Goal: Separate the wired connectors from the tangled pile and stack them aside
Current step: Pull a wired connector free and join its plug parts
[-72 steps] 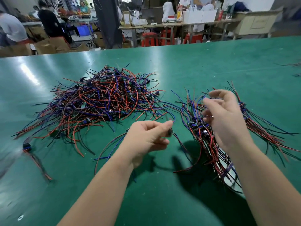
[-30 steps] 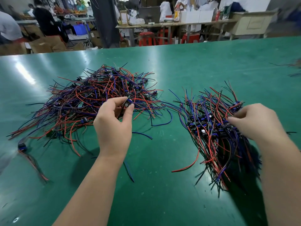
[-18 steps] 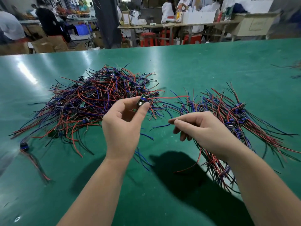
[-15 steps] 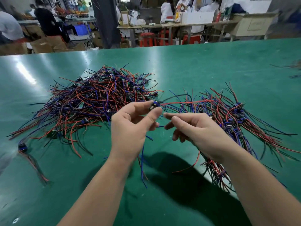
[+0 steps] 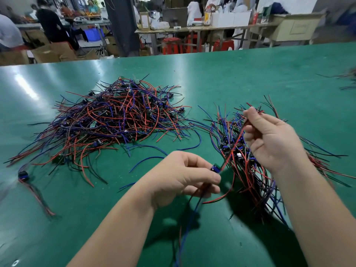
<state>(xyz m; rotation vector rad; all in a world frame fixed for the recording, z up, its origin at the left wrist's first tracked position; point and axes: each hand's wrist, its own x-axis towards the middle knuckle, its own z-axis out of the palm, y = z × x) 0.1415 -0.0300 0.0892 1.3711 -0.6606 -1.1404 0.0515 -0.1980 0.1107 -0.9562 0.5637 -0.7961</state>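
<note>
A big tangled pile (image 5: 115,120) of red, blue and black wired connectors lies at the left of the green table (image 5: 250,74). A sorted stack (image 5: 237,155) of the same connectors lies to the right. My left hand (image 5: 179,178) pinches a small blue connector (image 5: 215,168) above the table between the two heaps, with blue and black wires trailing down below it. My right hand (image 5: 269,137), held over the sorted stack, pinches the red and black wires (image 5: 234,146) that run up from that connector, stretching them taut.
A stray connector (image 5: 23,175) with wires lies near the left edge. Loose blue wires (image 5: 146,159) lie in front of the pile. More wires (image 5: 346,81) show at the far right. People, benches and red stools stand beyond the table's far edge.
My left hand took a connector from the pile and carried it right and toward me. My right hand came off the stack, took its wires and pulled them up and right.
</note>
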